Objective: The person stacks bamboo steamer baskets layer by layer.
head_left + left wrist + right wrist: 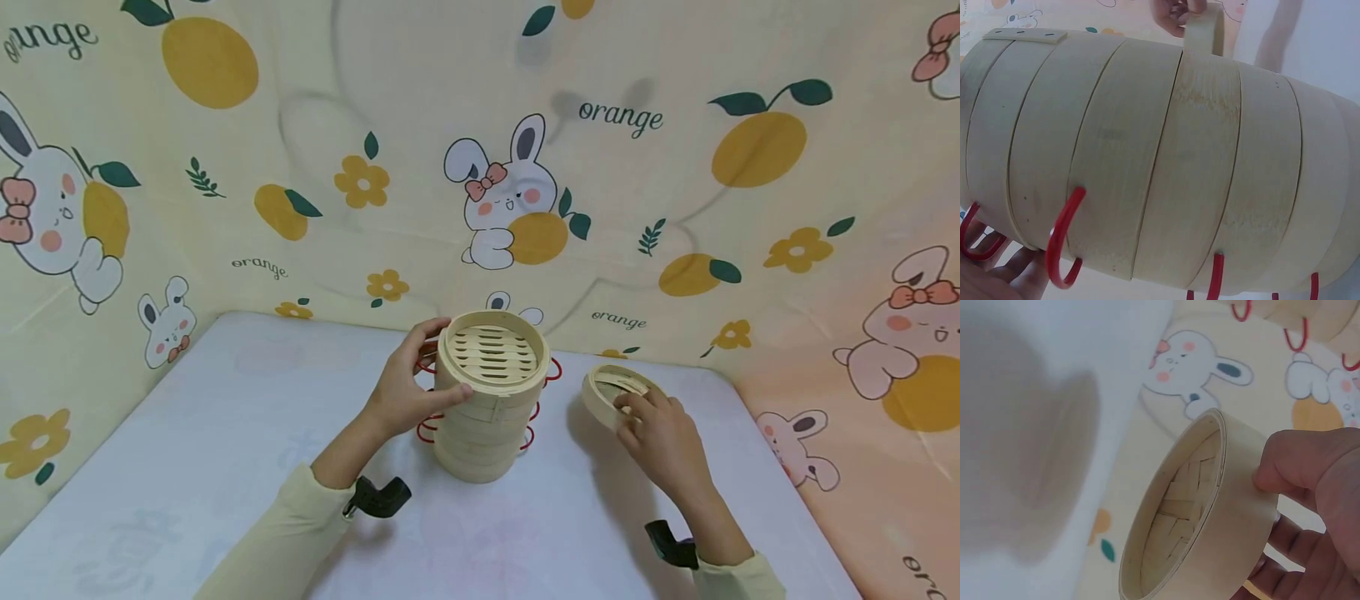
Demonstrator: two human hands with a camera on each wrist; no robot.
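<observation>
A stack of bamboo steamer baskets point(480, 442) stands upright on the table, with the slatted base point(491, 354) of the top tier showing. Red loops point(1059, 240) stick out from the sides of the tiers. My left hand point(405, 387) grips the top of the stack from the left, thumb across the front and fingers around the back. To the right, my right hand point(666, 437) pinches the rim of a round bamboo steamer lid point(1235, 506). The lid is held tilted above the table, apart from the stack, and its woven inside shows in the right wrist view.
A white-covered table point(225, 417) lies beneath both hands. Behind it and at its sides hangs a cloth backdrop point(420, 83) printed with rabbits and oranges. Dark wrist mounts point(378, 498) sit on both wrists.
</observation>
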